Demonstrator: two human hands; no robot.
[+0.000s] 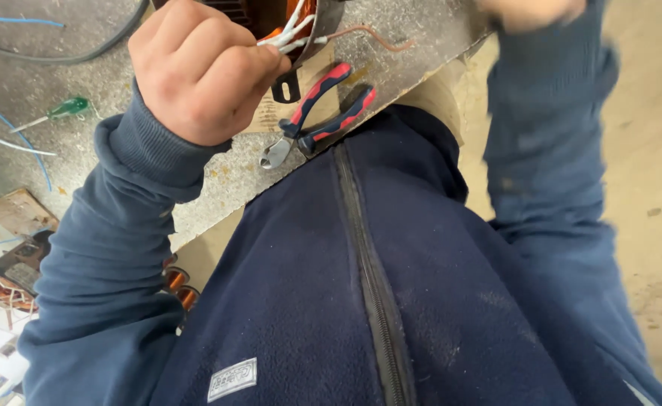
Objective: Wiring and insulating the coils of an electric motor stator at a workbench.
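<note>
My left hand [199,68] is closed in a fist around a bundle of white wires [290,34]. They come out of a motor part with copper winding [271,13] at the top edge. My right hand [534,11] is blurred and mostly cut off at the top right, so its grip is unclear. Red-and-black cutting pliers [316,116] lie on the grey worktop [53,75] just below my left hand, close to the table's edge. My dark blue zipped fleece [361,286] fills the lower half of the view.
A green-handled screwdriver [60,110] lies on the worktop at left, among blue wires [8,124] and a black cable [68,56]. Copper-wound coils [4,286] and parts sit at the lower left. Bare concrete floor [654,150] shows at right.
</note>
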